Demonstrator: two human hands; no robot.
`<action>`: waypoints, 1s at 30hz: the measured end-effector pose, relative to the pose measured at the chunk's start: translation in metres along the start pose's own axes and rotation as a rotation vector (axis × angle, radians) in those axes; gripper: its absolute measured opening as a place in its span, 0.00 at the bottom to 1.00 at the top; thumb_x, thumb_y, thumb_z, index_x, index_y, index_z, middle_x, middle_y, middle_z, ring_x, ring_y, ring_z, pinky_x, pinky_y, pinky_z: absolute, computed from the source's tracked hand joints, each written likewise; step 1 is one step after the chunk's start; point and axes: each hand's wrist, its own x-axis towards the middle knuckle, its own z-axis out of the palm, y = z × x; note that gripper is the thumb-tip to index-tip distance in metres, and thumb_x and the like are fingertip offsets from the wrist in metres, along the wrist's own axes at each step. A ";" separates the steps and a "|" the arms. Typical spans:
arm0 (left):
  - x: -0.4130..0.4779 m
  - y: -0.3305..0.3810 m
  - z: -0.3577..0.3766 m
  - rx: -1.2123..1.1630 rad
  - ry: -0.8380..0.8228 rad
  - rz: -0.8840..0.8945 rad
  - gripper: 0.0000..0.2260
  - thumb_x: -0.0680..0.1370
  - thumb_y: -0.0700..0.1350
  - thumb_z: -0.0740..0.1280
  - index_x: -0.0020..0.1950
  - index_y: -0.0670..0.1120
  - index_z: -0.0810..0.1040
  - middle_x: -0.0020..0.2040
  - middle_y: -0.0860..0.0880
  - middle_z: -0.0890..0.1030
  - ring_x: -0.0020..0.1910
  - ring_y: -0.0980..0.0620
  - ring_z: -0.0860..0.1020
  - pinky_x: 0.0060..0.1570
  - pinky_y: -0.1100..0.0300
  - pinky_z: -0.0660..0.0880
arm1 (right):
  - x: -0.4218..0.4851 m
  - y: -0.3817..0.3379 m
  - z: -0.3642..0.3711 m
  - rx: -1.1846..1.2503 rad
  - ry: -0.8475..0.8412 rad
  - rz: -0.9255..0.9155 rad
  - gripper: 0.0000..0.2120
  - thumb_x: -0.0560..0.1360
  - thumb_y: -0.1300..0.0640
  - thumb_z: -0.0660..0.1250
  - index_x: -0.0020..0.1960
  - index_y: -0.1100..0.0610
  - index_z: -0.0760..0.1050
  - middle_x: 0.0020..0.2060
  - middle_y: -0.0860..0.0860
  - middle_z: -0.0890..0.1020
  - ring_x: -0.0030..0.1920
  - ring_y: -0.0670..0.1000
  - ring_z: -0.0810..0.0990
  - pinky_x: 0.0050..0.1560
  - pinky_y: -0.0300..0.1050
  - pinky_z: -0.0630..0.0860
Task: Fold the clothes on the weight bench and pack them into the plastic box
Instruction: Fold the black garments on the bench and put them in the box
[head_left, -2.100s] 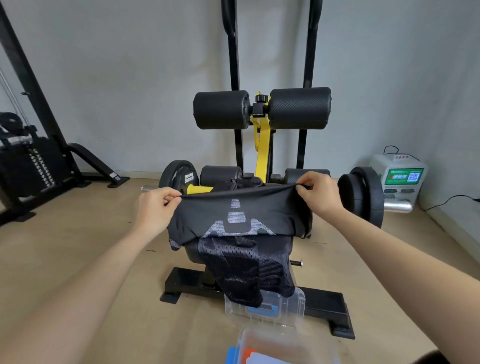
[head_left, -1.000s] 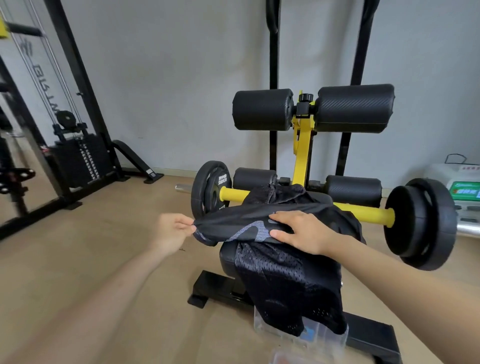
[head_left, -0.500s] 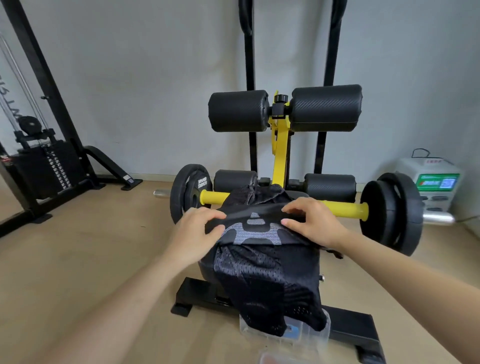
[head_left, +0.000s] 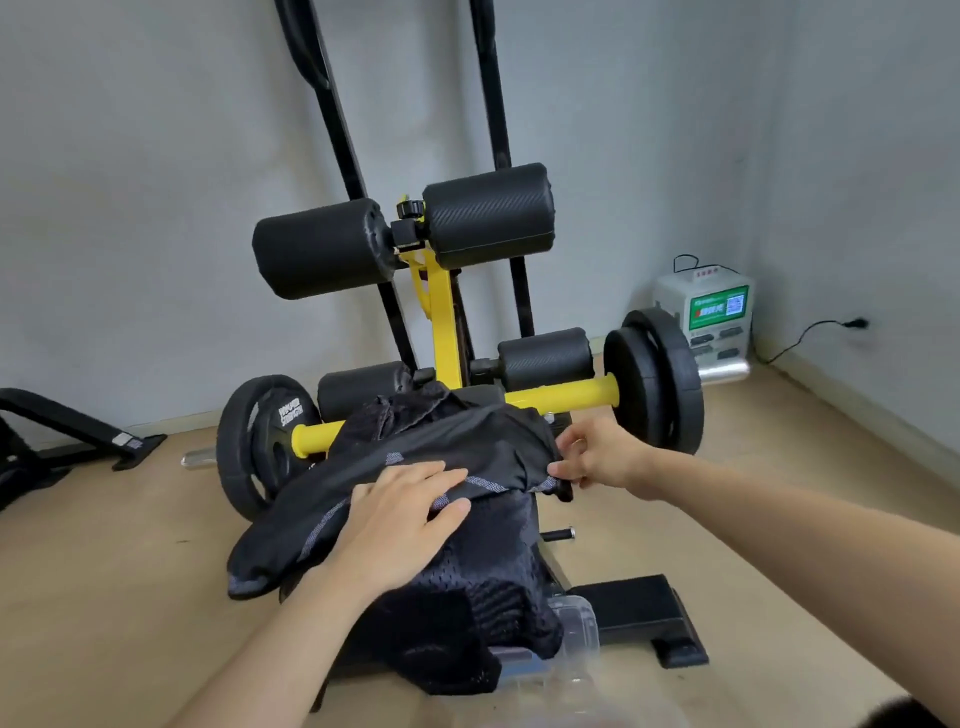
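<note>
A person's two bare arms reach in from the bottom of the frame toward a weight bench (head_left: 639, 605) at centre. A black garment (head_left: 447, 452) with grey patterning lies draped over the bench seat. Two seconds ago it was stretched in the air between both hands. Half a second ago both palms were resting on top of it.

Now the left hand (head_left: 410, 525) lies flat on the cloth with fingers straight, pinning it. The right hand (head_left: 597, 457) has moved out to the garment's right edge and pinches the hem between thumb and fingers. The left part of the cloth trails loose toward the lower left, so the fold looks only begun, probably at the point of bringing a side across.

A second, mesh garment (head_left: 467, 613) hangs beneath it down the front of the bench. Its lower end covers part of the clear plastic box (head_left: 577, 621) on the floor at lower centre. Nothing folded shows in the visible part of the box.

A yellow bar (head_left: 563, 397) with black weight plates (head_left: 657, 384) crosses just behind the right hand, leaving little room that way. Bare floor opens to the left and right of the bench.
</note>
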 end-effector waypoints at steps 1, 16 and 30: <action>0.001 0.001 0.000 0.003 0.002 -0.007 0.21 0.82 0.63 0.54 0.75 0.65 0.65 0.77 0.62 0.64 0.76 0.56 0.59 0.70 0.47 0.59 | 0.001 -0.001 0.001 0.028 0.003 -0.009 0.09 0.73 0.65 0.73 0.44 0.60 0.73 0.34 0.54 0.77 0.33 0.50 0.76 0.36 0.40 0.76; 0.005 -0.002 0.011 0.006 0.199 -0.020 0.14 0.82 0.55 0.62 0.67 0.60 0.78 0.67 0.62 0.78 0.68 0.55 0.73 0.62 0.52 0.69 | 0.007 0.000 -0.005 -0.019 0.151 0.080 0.12 0.79 0.61 0.67 0.61 0.61 0.76 0.39 0.52 0.77 0.35 0.50 0.77 0.32 0.40 0.76; 0.006 -0.010 0.007 -0.176 0.202 0.060 0.11 0.80 0.54 0.67 0.61 0.58 0.82 0.62 0.61 0.80 0.65 0.58 0.74 0.66 0.53 0.70 | -0.005 0.000 0.000 0.629 -0.204 0.456 0.12 0.77 0.53 0.71 0.52 0.61 0.75 0.47 0.57 0.77 0.39 0.53 0.78 0.41 0.48 0.83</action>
